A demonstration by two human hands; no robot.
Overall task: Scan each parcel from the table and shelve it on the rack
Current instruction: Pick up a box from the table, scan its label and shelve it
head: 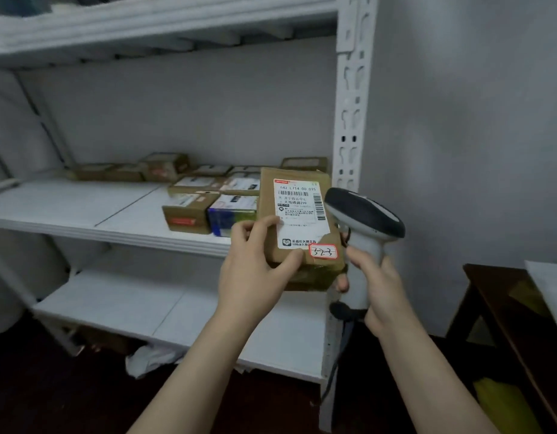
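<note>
You've got a plain grey wall (458, 120) behind and to your right, and dark floor (51, 396) below. Crumpled white wrapping (148, 360) lies on that floor, low centre-left. Yellow bag (502, 402) lower right, partly hidden. Pale bulky shape (8, 277) far left, too blurred to identify.

Brown parcel (267, 198), white rack (349, 120), two-tone scanner (363, 233)
The parcel is brown with a white label (302, 227) striped in black barcodes and a red-edged sticker (324, 252); the scanner is pale grey, dark-headed; one shelved box (231, 219) is blue.
</note>
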